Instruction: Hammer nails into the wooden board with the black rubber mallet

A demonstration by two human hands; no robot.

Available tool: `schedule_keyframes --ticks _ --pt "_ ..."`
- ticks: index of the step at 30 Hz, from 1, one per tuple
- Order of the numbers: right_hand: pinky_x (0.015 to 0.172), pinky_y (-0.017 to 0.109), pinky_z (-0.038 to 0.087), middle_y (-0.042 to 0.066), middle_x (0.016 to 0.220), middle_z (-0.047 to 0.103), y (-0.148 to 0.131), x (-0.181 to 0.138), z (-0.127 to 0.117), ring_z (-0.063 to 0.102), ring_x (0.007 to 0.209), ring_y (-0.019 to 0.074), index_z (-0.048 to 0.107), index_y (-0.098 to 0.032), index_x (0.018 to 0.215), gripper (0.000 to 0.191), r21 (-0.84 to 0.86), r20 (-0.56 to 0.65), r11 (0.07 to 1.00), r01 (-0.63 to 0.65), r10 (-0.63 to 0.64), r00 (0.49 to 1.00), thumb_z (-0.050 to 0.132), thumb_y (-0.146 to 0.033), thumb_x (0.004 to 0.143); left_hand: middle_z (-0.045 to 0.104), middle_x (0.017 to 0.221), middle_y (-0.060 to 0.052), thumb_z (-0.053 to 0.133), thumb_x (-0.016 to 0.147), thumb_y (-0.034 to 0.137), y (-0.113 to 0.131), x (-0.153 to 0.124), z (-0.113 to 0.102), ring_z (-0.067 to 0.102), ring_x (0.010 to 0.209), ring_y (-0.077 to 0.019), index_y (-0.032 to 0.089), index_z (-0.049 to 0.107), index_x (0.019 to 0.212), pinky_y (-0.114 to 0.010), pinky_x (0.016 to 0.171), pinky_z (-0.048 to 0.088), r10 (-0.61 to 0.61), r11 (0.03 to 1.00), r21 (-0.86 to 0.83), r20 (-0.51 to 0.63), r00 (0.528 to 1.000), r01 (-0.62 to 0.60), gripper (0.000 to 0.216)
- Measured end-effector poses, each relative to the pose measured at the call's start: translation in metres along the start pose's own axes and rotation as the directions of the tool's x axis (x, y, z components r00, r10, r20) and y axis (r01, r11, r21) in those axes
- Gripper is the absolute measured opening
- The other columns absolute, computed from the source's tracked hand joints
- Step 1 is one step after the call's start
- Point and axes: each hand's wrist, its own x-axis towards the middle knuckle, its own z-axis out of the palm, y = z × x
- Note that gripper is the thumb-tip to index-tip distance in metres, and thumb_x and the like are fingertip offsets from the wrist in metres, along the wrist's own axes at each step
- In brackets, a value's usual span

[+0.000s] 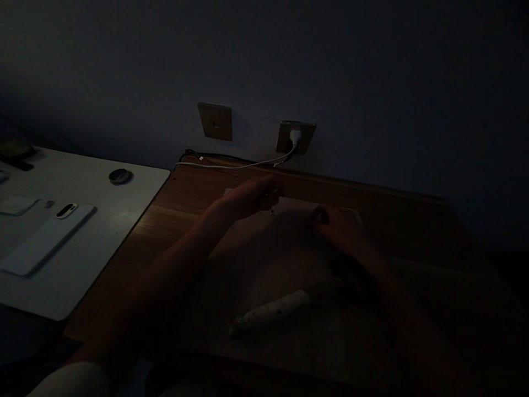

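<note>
The scene is very dark. My left hand (252,197) reaches over a pale sheet (264,259) on the brown wooden desk (173,209), fingertips pinched together on something tiny I cannot make out. My right hand (341,227) rests closed on the sheet a little to the right, its fingers curled; what it holds, if anything, is hidden. A pale speckled stick-like object (270,312) lies on the sheet nearer to me, below both hands.
A white table (103,220) adjoins the desk on the left, with a white phone (45,240) and a small round dark object (120,176). On the wall are a switch plate (215,121) and a socket (295,137) with a white plug and cable.
</note>
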Motion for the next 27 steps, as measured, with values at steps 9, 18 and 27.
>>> schedule_keyframes --ticks 9,18,27 --pt "0.060 0.031 0.037 -0.002 0.059 0.057 -0.004 -0.003 -0.006 0.056 0.057 0.0184 0.071 -0.025 0.089 0.011 0.110 -0.022 0.991 0.074 -0.072 0.997 0.065 -0.032 0.083 0.069 0.084 -0.002 0.074 0.089 0.030 -0.010 -0.001 -0.018 0.064 0.075 -0.0152 0.017 0.080 0.102 -0.026 0.070 0.044 0.215 0.374 0.913 0.083 0.973 -0.160 0.019" --pt "0.043 0.028 0.016 -0.008 0.053 0.029 -0.017 -0.006 -0.031 0.016 0.045 0.0111 0.050 -0.028 0.072 0.021 0.852 0.273 0.467 -0.235 -0.013 0.962 0.059 -0.046 0.078 0.081 0.103 -0.007 0.064 0.094 0.017 -0.017 -0.004 -0.016 0.074 0.091 -0.0227 0.022 0.081 0.111 -0.030 0.075 0.047 0.167 0.097 0.966 0.222 0.961 -0.240 0.024" --pt "0.045 0.026 0.019 -0.007 0.054 0.038 -0.017 -0.007 -0.023 0.027 0.045 0.0099 0.053 -0.026 0.071 0.034 0.734 0.293 0.625 -0.266 0.063 0.954 0.069 -0.055 0.081 0.080 0.106 -0.014 0.055 0.104 0.027 -0.013 -0.008 -0.005 0.076 0.091 -0.0267 0.017 0.077 0.111 -0.032 0.071 0.047 0.155 -0.053 0.986 0.167 0.974 -0.160 0.025"
